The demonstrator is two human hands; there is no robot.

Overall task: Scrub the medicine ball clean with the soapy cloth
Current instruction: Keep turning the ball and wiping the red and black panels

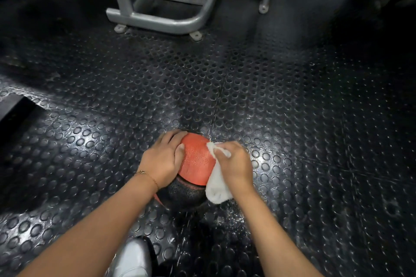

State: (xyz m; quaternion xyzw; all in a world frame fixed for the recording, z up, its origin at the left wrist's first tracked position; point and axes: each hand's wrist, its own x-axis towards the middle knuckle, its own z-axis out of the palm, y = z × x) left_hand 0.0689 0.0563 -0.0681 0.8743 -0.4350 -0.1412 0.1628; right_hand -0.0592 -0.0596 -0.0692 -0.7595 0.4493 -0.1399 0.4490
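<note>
Two hands on one textured red-and-black medicine ball [197,162], resting on studded black rubber floor [292,119]: your left hand [163,159] cups its side; your right hand [235,165] clutches white cloth [217,184] against it.

Nothing readable is showing in this view. No words, numbers, brand marks or signs are appearing legibly on any surface.
</note>
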